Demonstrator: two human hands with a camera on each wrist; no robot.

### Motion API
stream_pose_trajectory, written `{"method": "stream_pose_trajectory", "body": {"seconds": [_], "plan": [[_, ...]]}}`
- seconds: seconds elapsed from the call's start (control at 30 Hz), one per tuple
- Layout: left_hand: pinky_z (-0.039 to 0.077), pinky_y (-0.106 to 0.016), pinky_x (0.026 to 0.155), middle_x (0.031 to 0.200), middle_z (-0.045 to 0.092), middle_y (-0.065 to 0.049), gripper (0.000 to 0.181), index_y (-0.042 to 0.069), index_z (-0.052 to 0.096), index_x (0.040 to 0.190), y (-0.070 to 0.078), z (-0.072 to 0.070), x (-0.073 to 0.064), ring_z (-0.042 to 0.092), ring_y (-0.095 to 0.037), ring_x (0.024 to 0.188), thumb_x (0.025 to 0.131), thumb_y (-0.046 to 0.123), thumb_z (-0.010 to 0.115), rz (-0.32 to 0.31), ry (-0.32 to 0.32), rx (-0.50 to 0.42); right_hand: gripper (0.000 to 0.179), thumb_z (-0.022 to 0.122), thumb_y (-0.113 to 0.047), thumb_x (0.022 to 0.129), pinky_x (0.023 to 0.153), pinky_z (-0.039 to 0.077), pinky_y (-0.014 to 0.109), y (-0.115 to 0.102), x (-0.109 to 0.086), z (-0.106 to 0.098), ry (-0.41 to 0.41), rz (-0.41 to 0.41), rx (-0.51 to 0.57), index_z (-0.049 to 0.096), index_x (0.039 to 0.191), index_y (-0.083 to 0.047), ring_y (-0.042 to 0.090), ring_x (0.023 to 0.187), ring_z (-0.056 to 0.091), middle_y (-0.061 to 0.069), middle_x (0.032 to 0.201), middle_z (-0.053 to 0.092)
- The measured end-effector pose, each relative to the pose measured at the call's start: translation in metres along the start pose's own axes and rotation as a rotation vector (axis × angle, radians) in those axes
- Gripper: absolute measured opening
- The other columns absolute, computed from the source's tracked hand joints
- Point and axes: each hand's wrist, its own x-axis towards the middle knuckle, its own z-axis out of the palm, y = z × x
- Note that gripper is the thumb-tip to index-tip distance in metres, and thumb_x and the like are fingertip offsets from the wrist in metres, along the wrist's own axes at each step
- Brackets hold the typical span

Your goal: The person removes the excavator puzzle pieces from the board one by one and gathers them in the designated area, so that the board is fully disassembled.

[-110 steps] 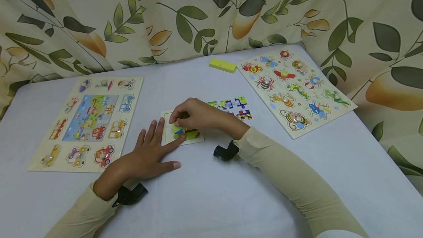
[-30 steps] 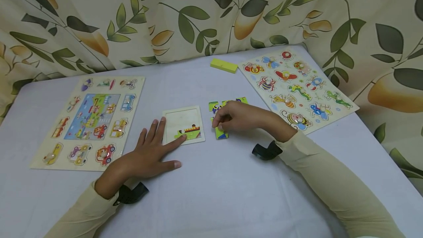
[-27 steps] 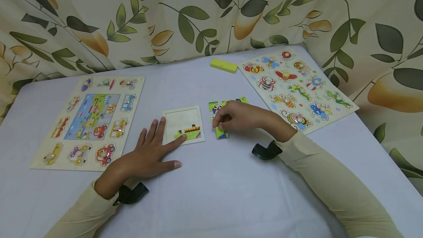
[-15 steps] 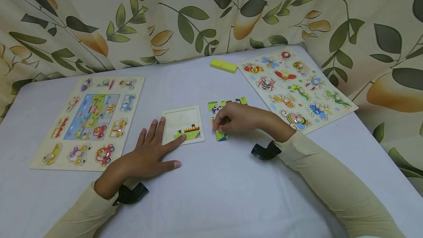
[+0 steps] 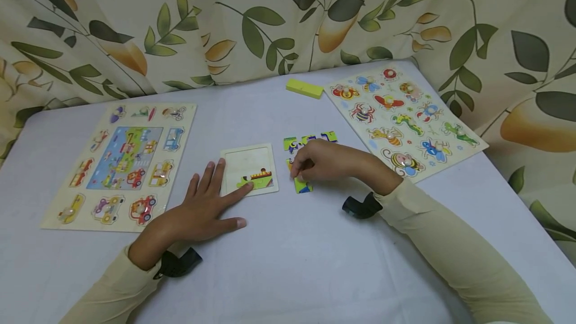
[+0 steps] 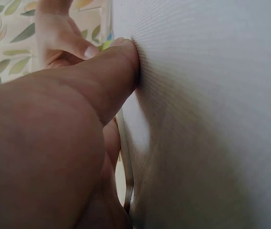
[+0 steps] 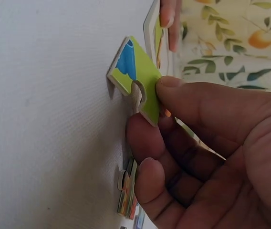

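Note:
My right hand [image 5: 321, 161] pinches a green jigsaw piece [image 7: 142, 78] with a blue patch between thumb and fingers; in the right wrist view it stands tilted, one corner close to the cloth. Several more jigsaw pieces [image 5: 290, 144] lie beside and partly under that hand. My left hand [image 5: 198, 209] lies spread with straight fingers, its index fingertip on joined pieces [image 5: 262, 180] at the bottom of a small square puzzle tray [image 5: 246, 150]. Its other fingertips reach the tray's left edge. In the left wrist view, the left thumb [image 6: 114, 71] covers most of the tray.
A vehicle peg puzzle board [image 5: 180, 119] lies on the left, partly behind the left forearm. On the right is an insect puzzle board [image 5: 382, 124]. A yellow-green block [image 5: 304, 89] sits near the back edge. A leaf-patterned curtain [image 5: 252, 24] hangs behind the white-covered table [image 5: 288, 264].
From above the tray, my right hand has moved right to the loose pieces. A blue-marked piece is gone from the tray. Lately the pinched piece shifted slightly towards me; the left hand stayed.

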Motion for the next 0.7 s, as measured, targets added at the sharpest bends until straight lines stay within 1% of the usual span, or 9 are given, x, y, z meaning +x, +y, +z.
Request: {"method": "stream_pose_trajectory", "body": {"seconds": [0.13, 0.2, 0.37, 0.53, 0.7], "plan": [[-0.01, -0.063, 0.108, 0.157, -0.022, -0.021, 0.073, 0.03, 0.032, 0.153, 0.0004, -0.0006, -0.0005, -0.023, -0.04, 0.141, 0.09, 0.053, 0.062, 0.004, 0.004, -0.003, 0.013, 0.068, -0.001, 0.089, 0.077, 0.049, 0.029, -0.0012, 0.0002, 0.0008, 0.032, 0.023, -0.024, 0.073, 0.099, -0.008, 0.014, 0.083, 0.057, -0.003, 0.093, 0.067], [-0.01, -0.063, 0.108, 0.157, -0.022, -0.021, 0.073, 0.03, 0.032, 0.153, 0.0006, -0.0006, -0.0006, -0.023, -0.04, 0.141, 0.09, 0.052, 0.062, 0.005, 0.005, -0.007, 0.014, 0.068, -0.001, 0.089, 0.077, 0.048, 0.029, -0.0016, 0.0006, 0.0012, 0.039, 0.032, -0.015, 0.073, 0.1, -0.008, 0.014, 0.084, 0.056, -0.003, 0.092, 0.066], [-0.01, -0.063, 0.108, 0.157, -0.022, -0.021, 0.073, 0.03, 0.032, 0.153, 0.0012, -0.0009, -0.0004, -0.023, -0.04, 0.141, 0.09, 0.052, 0.063, 0.005, 0.001, -0.008, 0.013, 0.069, -0.002, 0.089, 0.077, 0.048, 0.029, -0.0008, 0.0012, -0.0004, 0.045, 0.026, 0.009, 0.073, 0.099, -0.008, 0.014, 0.083, 0.056, -0.001, 0.09, 0.067], [-0.01, -0.063, 0.107, 0.157, -0.022, -0.021, 0.074, 0.031, 0.031, 0.153, 0.0009, -0.001, 0.0, -0.023, -0.04, 0.141, 0.09, 0.054, 0.062, 0.004, -0.004, 0.003, 0.011, 0.069, -0.004, 0.089, 0.078, 0.048, 0.03, -0.0004, -0.0015, -0.005, 0.081, 0.018, 0.005, 0.075, 0.098, -0.008, 0.015, 0.082, 0.058, -0.001, 0.089, 0.069], [-0.01, -0.063, 0.107, 0.157, -0.022, -0.021, 0.074, 0.031, 0.031, 0.153, 0.0001, -0.0006, 0.0, -0.023, -0.04, 0.141, 0.09, 0.054, 0.061, 0.005, -0.005, 0.006, 0.011, 0.068, -0.003, 0.09, 0.077, 0.048, 0.031, 0.0012, -0.001, -0.006, 0.098, 0.003, 0.033, 0.075, 0.098, -0.007, 0.015, 0.082, 0.058, 0.0, 0.09, 0.069]]}}
